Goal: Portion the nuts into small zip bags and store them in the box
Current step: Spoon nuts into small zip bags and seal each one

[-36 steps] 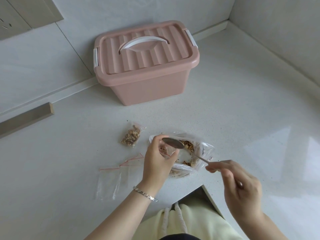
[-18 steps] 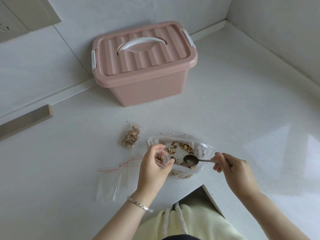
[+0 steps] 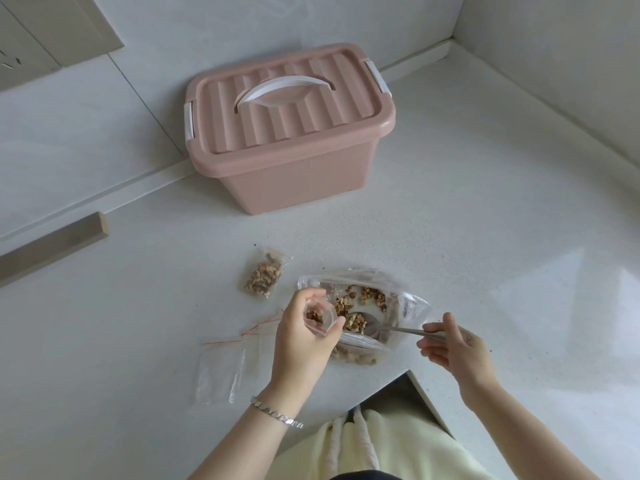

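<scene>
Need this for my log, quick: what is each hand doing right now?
Left hand: holds a small zip bag, partly filled.
Right hand: pinches the spoon handle; its bowl lies in the large nut bag.

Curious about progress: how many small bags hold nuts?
2. One filled bag lies on the counter; one part-filled bag sits in the left hand. The shut box may hide more.

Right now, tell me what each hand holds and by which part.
Left hand grips the small zip bag around its open top. Right hand pinches the spoon by the end of its handle, bowl among the nuts.
</scene>
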Motion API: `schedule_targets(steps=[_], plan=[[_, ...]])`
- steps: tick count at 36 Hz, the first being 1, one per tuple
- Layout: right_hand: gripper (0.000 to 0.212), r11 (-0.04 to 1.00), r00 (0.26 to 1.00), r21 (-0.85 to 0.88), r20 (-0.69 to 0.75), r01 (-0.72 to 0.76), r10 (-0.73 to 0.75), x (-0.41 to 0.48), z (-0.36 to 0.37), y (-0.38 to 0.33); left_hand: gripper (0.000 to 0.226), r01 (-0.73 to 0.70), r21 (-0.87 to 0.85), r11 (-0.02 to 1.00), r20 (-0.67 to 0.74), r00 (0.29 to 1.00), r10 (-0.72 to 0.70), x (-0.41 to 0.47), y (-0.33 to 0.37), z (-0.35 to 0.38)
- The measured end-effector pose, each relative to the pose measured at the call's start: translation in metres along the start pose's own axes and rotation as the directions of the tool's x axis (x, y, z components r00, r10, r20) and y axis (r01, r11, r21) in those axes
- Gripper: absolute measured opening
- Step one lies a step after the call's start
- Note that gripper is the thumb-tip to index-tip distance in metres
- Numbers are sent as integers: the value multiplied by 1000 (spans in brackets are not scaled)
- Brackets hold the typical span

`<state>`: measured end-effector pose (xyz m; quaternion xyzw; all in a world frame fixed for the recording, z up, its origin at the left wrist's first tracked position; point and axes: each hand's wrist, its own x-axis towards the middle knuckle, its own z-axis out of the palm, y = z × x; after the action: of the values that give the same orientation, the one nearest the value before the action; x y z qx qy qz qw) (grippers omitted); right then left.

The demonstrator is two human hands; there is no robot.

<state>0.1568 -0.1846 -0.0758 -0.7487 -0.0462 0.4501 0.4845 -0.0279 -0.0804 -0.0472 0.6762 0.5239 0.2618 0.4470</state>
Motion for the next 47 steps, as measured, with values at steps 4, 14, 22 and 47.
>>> schedule_targets(steps=[4,14,22,47], plan=[[41,996,1000,92,-2,-9,10,0,-7,-7,48,7,3,1000,1,1000,-7,2,0,1],[42,944,973,238,-18,227,-229,-23,-4,-49,44,33,-3,999,58,998,-32,9,2,13],[42,868,878,134,-44,477,-476,-58,18,-57,43,100,-102,990,53,994,-94,14,13,16],[29,764,849,-417,38,493,-527,-9,-2,-15,42,44,-97,994,-61,997,-50,4,-3,0]])
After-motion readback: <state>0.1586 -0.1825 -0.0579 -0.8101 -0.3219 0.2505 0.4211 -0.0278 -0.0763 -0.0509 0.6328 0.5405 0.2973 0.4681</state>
